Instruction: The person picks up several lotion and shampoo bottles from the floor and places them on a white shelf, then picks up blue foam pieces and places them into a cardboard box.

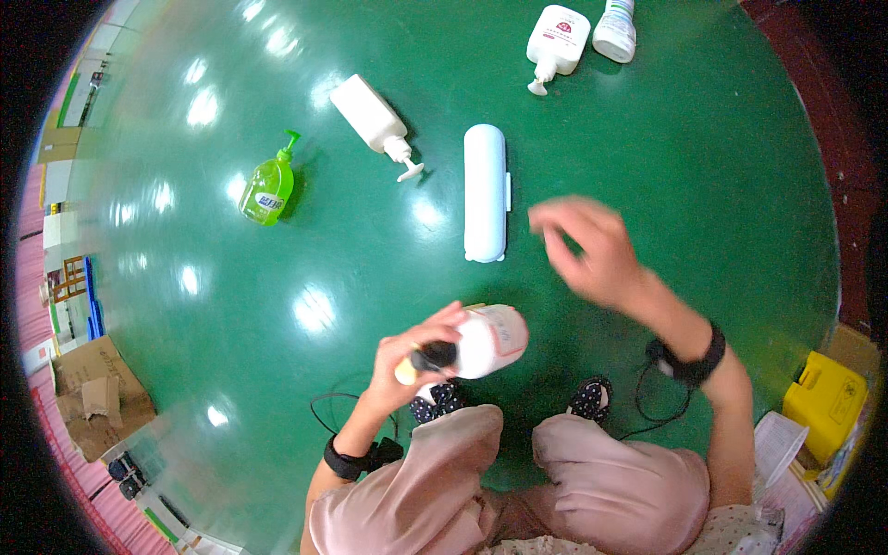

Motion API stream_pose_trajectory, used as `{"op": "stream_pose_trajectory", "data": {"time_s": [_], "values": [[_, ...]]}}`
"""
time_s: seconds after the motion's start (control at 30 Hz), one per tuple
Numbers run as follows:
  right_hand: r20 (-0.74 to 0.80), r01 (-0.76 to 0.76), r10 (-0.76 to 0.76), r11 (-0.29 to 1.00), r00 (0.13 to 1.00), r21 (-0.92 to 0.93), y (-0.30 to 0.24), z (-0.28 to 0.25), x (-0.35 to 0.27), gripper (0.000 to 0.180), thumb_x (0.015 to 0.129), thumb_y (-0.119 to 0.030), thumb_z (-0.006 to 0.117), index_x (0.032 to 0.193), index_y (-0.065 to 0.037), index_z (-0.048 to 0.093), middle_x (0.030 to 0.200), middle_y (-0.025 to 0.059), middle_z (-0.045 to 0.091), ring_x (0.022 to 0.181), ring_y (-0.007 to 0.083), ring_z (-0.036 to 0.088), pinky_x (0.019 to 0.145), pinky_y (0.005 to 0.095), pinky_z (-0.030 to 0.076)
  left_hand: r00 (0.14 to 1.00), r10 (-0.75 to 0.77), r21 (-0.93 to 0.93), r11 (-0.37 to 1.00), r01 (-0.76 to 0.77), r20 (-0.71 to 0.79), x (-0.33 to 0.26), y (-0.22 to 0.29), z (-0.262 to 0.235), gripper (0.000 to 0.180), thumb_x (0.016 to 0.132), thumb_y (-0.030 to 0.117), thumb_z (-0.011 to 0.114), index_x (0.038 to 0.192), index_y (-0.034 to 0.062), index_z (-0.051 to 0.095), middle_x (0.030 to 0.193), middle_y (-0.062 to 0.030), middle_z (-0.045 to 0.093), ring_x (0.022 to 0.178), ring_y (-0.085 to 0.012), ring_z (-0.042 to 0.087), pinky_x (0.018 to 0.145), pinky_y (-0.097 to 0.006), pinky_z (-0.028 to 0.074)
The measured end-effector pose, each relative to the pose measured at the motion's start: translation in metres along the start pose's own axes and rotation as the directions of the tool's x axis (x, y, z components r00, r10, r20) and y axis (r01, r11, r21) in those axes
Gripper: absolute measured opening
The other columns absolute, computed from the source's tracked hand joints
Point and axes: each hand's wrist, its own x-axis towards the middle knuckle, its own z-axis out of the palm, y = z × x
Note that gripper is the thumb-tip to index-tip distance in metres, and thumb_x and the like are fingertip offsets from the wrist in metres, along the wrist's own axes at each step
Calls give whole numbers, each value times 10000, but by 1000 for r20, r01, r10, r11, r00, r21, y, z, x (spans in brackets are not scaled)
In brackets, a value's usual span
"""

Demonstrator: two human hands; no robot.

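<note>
Left hand point(407, 356) gripping white bottle point(486, 340), right hand point(592, 250) empty, blurred

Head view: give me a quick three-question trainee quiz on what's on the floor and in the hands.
1. True or false: the left hand holds a white bottle.
2. Which thing lies nearest the right hand?
A. the green bottle
B. the pale blue case
C. the yellow box
3. How many white pump bottles lie on the green floor with no hand on them?

Key:
1. True; its fingers wrap the dark cap end.
2. B.
3. Two: one beside the case, one at the top edge. The white bottle next to it shows no pump.
</note>
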Motion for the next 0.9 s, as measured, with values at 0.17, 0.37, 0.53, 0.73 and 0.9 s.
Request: {"op": "stream_pose_trajectory", "data": {"time_s": [0.17, 0.37, 0.53, 0.73, 0.9], "values": [[157, 433, -404, 824, 901, -366, 38, 86, 38, 324, 721, -116, 516, 1044, -118, 495, 1190, 38, 459, 1145, 173, 395, 972, 435, 271, 987, 8, 13, 1000, -6, -159, -17, 2, -10, 475, 685, 343, 682, 940, -35, 549, 1089, -195, 539, 1102, -323, 454, 944, -415, 323], [539, 360, -125, 862, 833, -356, 31, 67, 58, 468, 524, -263, 695, 915, -90, 506, 936, 62, 533, 982, 213, 485, 976, 506, 224, 923, 97, 182, 983, -30, -373, -37, 43, -35, 580, 664, 490, 664, 889, -32, 546, 1015, -186, 571, 1030, -371, 494, 908, -483, 347], [267, -117, 177, 967, 947, -224, 18, -39, -7, 573, 480, -276, 711, 942, -33, 477, 911, 117, 516, 911, 270, 496, 898, 470, 332, 908, 221, 446, 894, -42, -357, -61, 158, -63, 581, 708, 492, 617, 976, -11, 502, 1109, -163, 523, 1078, -389, 447, 928, -519, 311], [349, -590, 632, 774, 692, -230, -80, -259, -107, 591, 512, -248, 675, 999, -3, 447, 927, 185, 500, 898, 347, 481, 761, 424, 424, 952, 182, 511, 859, -31, -248, -84, 392, -53, 609, 718, 504, 599, 1019, -15, 493, 1140, -192, 495, 1090, -398, 432, 944, -515, 286], [297, -805, 889, 447, 349, -390, -248, -438, -164, 582, 511, -297, 686, 946, 12, 453, 903, 184, 557, 855, 329, 541, 751, 414, 435, 970, 197, 428, 896, -118, -145, -86, 597, -11, 519, 741, 446, 609, 902, -35, 500, 1008, -196, 565, 1027, -373, 494, 910, -504, 336]]}}
